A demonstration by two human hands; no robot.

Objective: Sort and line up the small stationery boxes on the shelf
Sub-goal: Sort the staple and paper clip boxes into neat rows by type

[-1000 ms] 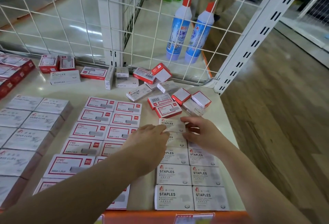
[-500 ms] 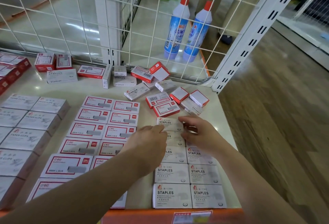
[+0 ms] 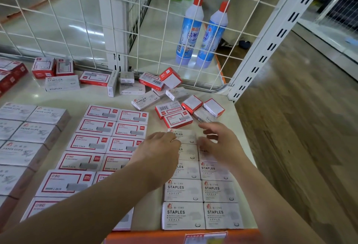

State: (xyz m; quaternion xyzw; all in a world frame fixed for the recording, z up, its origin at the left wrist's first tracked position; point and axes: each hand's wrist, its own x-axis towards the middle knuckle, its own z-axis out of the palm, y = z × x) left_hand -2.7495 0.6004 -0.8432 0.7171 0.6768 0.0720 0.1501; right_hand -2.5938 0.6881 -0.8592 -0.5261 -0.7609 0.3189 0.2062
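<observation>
— Pale shelf (image 3: pixel 108 99) is seen, backed by a wire grid (image 3: pixel 81 20); what is laid out at the far left?

— Grey clip boxes (image 3: pixel 34 133) are lined up in columns there, touching one another. Just to their right, red-framed boxes (image 3: pixel 108 127) are set flat in two columns, edge to edge.

— And along the back?

— Loose boxes (image 3: pixel 133 86) are scattered by the grid, some flat, some on edge, one tilted. Two blue bottles (image 3: pixel 201 34) are seen upright beyond the grid.

— Where are the hands?

— The left hand (image 3: pixel 158 152) is held over the near end of the red-framed columns, its fingertips touching the left edge of the top staples box (image 3: pixel 184 135). Its fingers are bent toward the box; whether the box is pinched cannot be told. The right hand (image 3: pixel 222 143) is hovering at that box's right side, fingers loosely curled and spread, nothing clamped in them.

— Where does that box lie?

— At the far end of the staples rows (image 3: pixel 201 201), which are laid in two columns near the shelf's right front. A small red-and-white heap (image 3: pixel 191 110) is lying just beyond it.
</observation>
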